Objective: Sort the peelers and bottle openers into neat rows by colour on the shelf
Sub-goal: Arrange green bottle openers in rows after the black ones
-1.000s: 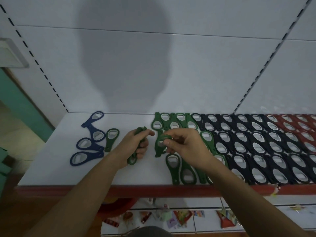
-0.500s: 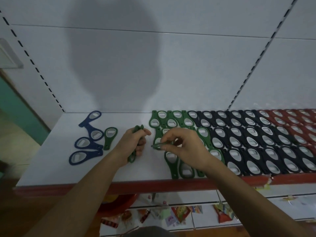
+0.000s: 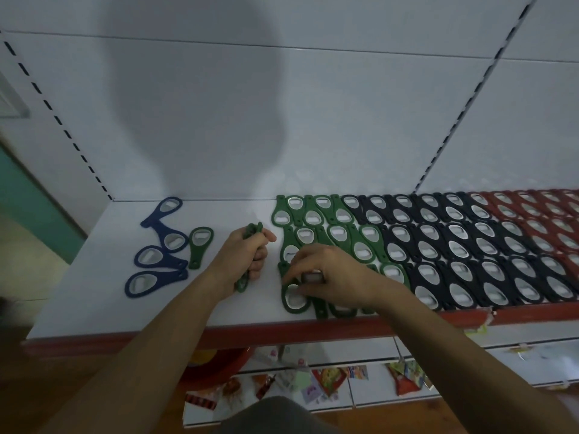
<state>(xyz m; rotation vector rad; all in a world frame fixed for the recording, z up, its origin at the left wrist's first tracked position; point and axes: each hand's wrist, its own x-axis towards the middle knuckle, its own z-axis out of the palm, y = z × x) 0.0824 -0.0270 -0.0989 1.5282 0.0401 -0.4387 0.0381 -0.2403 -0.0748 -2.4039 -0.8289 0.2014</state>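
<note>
In the head view I am seating a flat green plastic bottle opener (image 3: 294, 299) with a metal-lined ring at the front-left corner of the green block (image 3: 340, 228) on the white shelf (image 3: 78, 296), my right hand (image 3: 329, 277) pinching its ring end. My left hand (image 3: 242, 256) is clenching a bundle of green openers (image 3: 253, 229) just beside the block. Next, I judge, I am needing to square this one with its neighbours, let go, and draw another.

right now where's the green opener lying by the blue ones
Head view: the green opener lies left on the shelf, beside the blue openers, left of the left hand.
</note>
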